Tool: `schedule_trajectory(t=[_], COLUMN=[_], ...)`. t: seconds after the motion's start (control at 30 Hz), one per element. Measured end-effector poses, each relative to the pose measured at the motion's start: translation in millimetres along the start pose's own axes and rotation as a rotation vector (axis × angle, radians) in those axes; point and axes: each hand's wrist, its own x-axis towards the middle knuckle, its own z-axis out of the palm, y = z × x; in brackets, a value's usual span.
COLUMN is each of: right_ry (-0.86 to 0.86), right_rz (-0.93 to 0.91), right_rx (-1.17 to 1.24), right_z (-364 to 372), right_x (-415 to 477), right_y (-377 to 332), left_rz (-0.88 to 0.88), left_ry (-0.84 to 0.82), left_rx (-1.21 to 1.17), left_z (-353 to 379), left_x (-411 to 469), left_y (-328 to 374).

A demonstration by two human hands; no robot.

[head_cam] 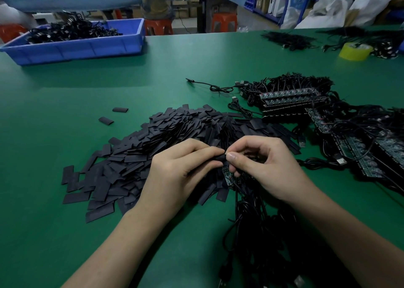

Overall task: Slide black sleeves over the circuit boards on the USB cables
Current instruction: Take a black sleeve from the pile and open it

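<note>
Above the near edge of the sleeve pile (166,134): your left hand (175,175) pinches one black sleeve (218,158); your right hand (271,169) pinches the circuit board (227,175), with its cable (247,209) trailing nearward. Risks: the sleeve mouth flattens and snags a board corner; forcing it may split the sleeve or strain the cable at the board.

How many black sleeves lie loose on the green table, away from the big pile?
2. One flat black sleeve lies beyond the pile's left edge; the other sits just nearer and further left. Others may be hidden.
</note>
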Motion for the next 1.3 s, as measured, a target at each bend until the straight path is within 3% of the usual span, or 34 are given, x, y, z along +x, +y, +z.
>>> schedule_trajectory(t=[0.1,0.2,0.33,0.47,0.7,0.83,0.93,1.1,1.3], right_ry=[-0.020,0.038,0.232,0.298,0.188,0.162,0.163,0.158,0.130], right_rz=[0.003,-0.034,-0.293,-0.532,-0.400,-0.415,-0.460,-0.577,-0.604], right_rx=[0.017,-0.008,-0.386,-0.627,-0.571,-0.644,-0.727,-0.809,-0.729], right_z=[0,1,1,0,-7,-11,-15,-16,-16], right_x=[0,0,-2,-2,1,3,4,4,3], right_y=[1,1,0,3,6,7,8,8,9], left_rz=[0.006,-0.099,-0.306,-0.322,-0.131,-0.118,-0.207,-0.548,-0.577], left_ry=[0.000,0.048,0.113,0.065,0.058,-0.003,-0.062,-0.169,-0.255], left_rx=[0.000,-0.038,-0.149,-0.234,-0.143,-0.143,-0.274,-0.652,-0.742], left_z=[-1,0,-1,-4,-7,-7,-6,-3,-3], left_x=[0,3,7,8,8,8,8,8,8], left_y=[1,5,9,7,6,5,7,7,5])
